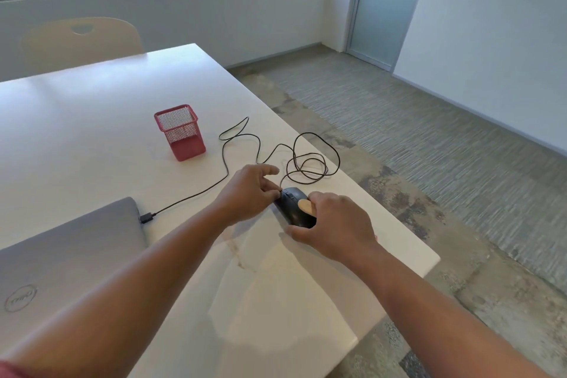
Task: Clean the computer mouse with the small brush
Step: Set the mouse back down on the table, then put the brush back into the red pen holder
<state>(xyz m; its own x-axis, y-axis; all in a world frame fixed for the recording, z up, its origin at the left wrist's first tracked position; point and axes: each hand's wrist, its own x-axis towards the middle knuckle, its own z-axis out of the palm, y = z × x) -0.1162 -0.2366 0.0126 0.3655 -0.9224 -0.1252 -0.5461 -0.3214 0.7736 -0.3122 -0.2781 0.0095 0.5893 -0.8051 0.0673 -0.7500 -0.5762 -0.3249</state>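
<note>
- Table work first: I am keeping both arms low over the white rectangular table, near its right edge, so nothing is sliding off.
- I am treating the closed grey laptop and looped black cable as limits; tugging the cable would drag everything.
- My left hand is pinching the front of the black corded computer mouse, steadying it.
- My right hand is gripping the small wooden-handled brush against the mouse's top; short light strokes look best.
</note>
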